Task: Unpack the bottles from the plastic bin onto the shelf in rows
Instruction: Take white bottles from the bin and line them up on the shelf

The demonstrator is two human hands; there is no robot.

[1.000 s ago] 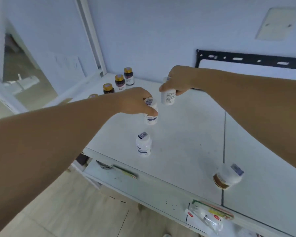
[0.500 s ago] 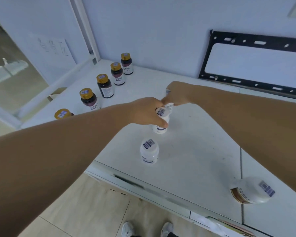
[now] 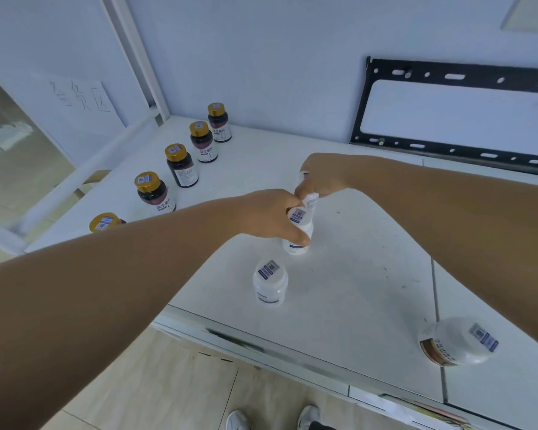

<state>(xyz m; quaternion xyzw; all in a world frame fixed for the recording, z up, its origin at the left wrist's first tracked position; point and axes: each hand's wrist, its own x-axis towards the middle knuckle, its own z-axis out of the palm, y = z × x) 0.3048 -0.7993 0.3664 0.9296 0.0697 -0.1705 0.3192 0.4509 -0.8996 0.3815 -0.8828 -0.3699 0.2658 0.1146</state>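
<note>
the left hand (image 3: 269,217) is closed around a small white bottle (image 3: 298,232) standing upright on the white shelf (image 3: 354,274), thumb down its near side, its base seemingly on the surface. just beyond that grip, the right hand (image 3: 322,178) pinches a second white bottle (image 3: 309,200) by its top, and the two bottles sit touching or nearly so, one behind the other. a third white bottle (image 3: 270,282) stands free just on the near side of the left grip, so the three form a line running away from the person, long axes upright. a row of gold-capped dark bottles (image 3: 180,166) stands well off to the left of both grips. a larger white bottle (image 3: 457,341) lies tipped on its side far to the right, nearer the right arm. both forearms reach forward, wrists bent down. the plastic bin is not in view.
</note>
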